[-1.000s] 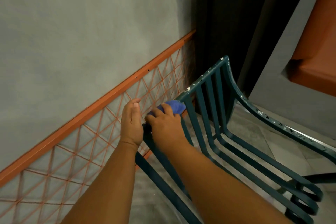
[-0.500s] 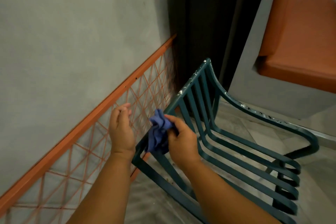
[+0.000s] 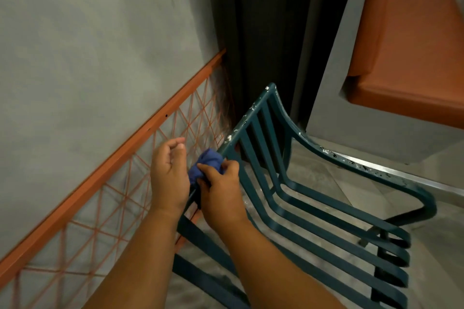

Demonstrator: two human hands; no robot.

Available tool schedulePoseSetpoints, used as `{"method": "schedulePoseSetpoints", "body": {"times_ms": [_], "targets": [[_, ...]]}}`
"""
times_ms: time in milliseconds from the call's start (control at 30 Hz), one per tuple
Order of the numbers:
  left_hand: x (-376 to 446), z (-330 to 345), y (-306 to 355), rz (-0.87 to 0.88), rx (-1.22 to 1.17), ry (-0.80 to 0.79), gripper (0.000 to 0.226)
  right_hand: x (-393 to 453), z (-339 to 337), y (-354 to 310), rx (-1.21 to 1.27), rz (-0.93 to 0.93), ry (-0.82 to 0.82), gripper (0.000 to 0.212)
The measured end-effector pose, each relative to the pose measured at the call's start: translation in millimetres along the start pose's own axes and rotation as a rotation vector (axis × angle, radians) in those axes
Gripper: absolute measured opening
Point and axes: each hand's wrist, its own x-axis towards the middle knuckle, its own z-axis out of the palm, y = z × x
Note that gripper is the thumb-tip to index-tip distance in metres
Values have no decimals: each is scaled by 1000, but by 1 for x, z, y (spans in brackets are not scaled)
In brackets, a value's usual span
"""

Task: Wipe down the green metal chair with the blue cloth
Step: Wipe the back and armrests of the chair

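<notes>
Since half a second ago your right hand (image 3: 221, 193) has pulled the blue cloth (image 3: 204, 164) up into a tighter wad against the chair's top rail, and your left hand (image 3: 169, 178) has closed in beside it. Nearest, both forearms rise from the bottom of the frame. Your right hand's fingers and thumb pinch the bunched cloth at frame center, pressing it onto the left end of the rail of the green metal chair (image 3: 313, 208). Your left hand sits just left of the cloth, fingers loosely curled, holding nothing. Beyond, the chair's slats sweep down to the right, paint chipped white along the rail and armrest. Farther left runs an orange lattice railing (image 3: 125, 158) on the grey wall; an orange bench (image 3: 414, 57) fills the upper right.
</notes>
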Motion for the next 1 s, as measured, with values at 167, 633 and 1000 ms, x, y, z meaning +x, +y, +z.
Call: {"method": "schedulePoseSetpoints", "body": {"times_ms": [167, 633, 1000], "targets": [[13, 16, -2, 17, 129, -28, 23, 24, -31, 4, 15, -34, 205, 32], [20, 43, -19, 127, 341, -3, 55, 83, -36, 24, -482, -206, 46, 30], [22, 46, -19, 139, 384, -26, 52, 93, -36, 26, -537, -236, 43, 29]]}}
